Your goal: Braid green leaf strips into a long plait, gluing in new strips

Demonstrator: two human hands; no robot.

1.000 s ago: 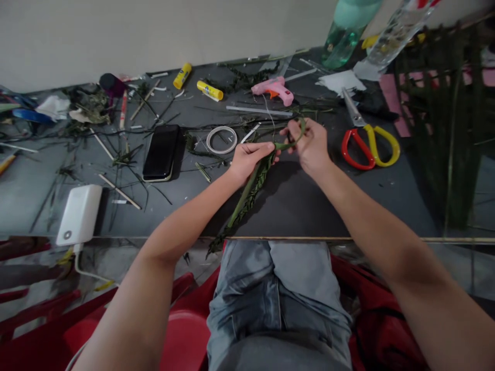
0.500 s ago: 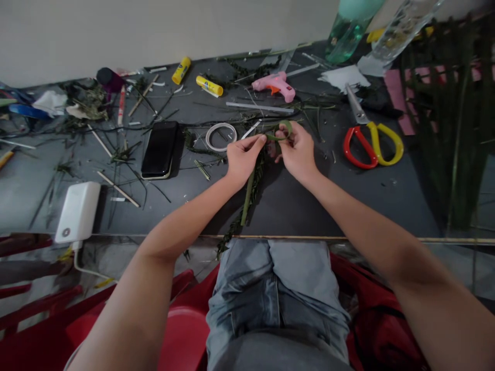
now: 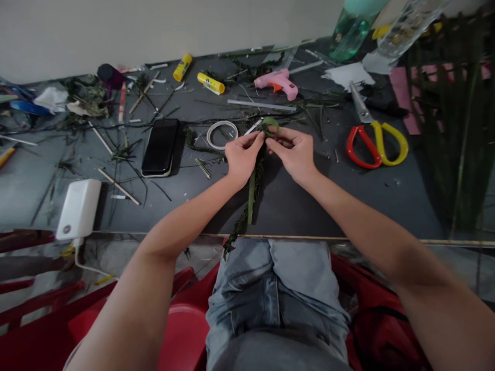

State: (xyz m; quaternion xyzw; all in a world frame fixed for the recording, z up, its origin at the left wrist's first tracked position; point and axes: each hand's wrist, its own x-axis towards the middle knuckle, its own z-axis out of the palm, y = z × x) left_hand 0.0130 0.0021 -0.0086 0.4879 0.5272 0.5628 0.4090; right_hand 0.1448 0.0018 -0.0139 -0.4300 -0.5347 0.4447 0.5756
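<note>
- Since the earlier frames, both hands have drawn closer together over the dark table (image 3: 348, 201), and the loop of green leaf strip (image 3: 269, 125) between them has shrunk from a wide open ring to a small tight curl.
- The left hand (image 3: 240, 155) pinches the upper end of the plaited leaf stem (image 3: 253, 188), fingers closed on it just below the curl.
- The right hand (image 3: 294, 150) grips the free end of the strip, thumb and fingertips pressed together right beside the left hand's fingertips (the two hands nearly touch).
- The stem lies near the middle of the table, running from the hands back toward the person; its ragged lower tip hangs just over the table's front edge, above the knees.
- As a judgement, the step in hand looks like rolling or knotting the strip's end at the top of the plait; the next move would call for a steady pinch from the left hand while the right draws the strip snug without tearing it.
- Near the hands: a roll of white tape (image 3: 221, 134) just to the left, a black phone (image 3: 160, 147) beyond it, a pink glue gun (image 3: 277, 82) behind, and red-and-yellow scissors (image 3: 376, 145) well to the right.
- A white power bank (image 3: 78, 208) sits at the table's near left edge.
</note>
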